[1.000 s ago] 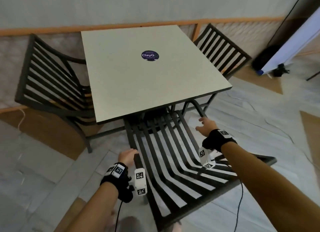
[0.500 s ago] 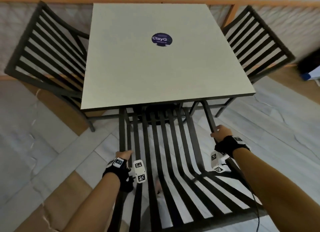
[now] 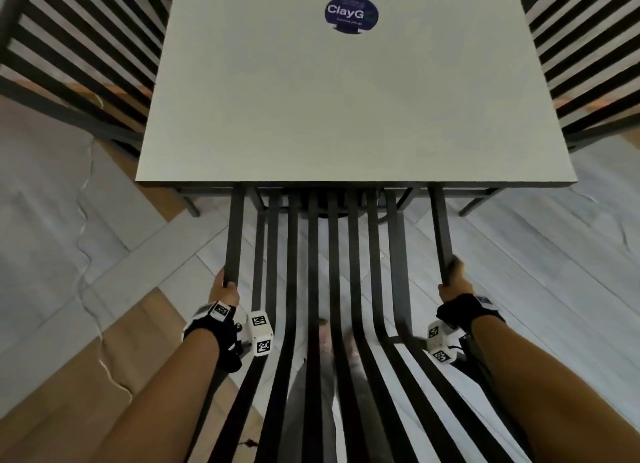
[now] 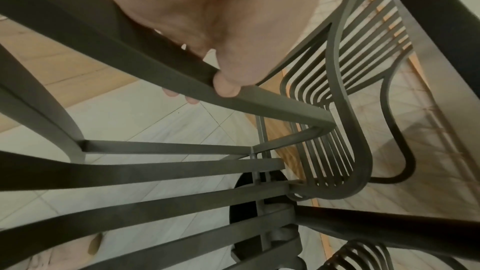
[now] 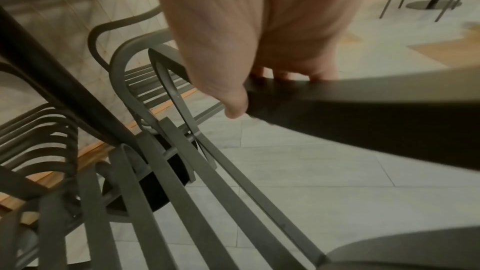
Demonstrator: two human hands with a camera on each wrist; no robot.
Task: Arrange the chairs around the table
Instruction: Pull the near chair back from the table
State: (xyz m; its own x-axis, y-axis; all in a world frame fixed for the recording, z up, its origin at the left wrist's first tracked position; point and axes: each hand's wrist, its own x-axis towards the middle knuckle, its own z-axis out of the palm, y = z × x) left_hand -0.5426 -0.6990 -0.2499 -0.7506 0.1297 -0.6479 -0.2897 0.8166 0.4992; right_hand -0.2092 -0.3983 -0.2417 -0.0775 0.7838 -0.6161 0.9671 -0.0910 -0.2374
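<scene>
**Near chair gripped by both side rails, front tucked under the table**

Left hand (image 3: 224,289) wrapped round the left side rail of the near chair (image 3: 320,255), thumb on the inner face and fingertips (image 4: 170,92) curling out beneath the bar. Right hand (image 3: 452,282) closed on the right side rail, thumb (image 5: 235,108) pressed against its inner edge, fingers hooked over the far side. Chair made of dark slats running away from the camera, front ends disappearing under the near edge of the table (image 3: 346,116). Table square and pale, with a round blue sticker (image 3: 350,13) marked ClayG (smaller print below too blurred to read). Left chair (image 3: 74,57) drawn up against the table's left side, right chair (image 3: 588,64) against its right side, both slatted and dark. Round black table base (image 4: 245,213) on the tiled floor (image 3: 519,272) beneath the slats. Black wrist straps carrying small white marker cubes (image 3: 260,333) on both forearms.
</scene>
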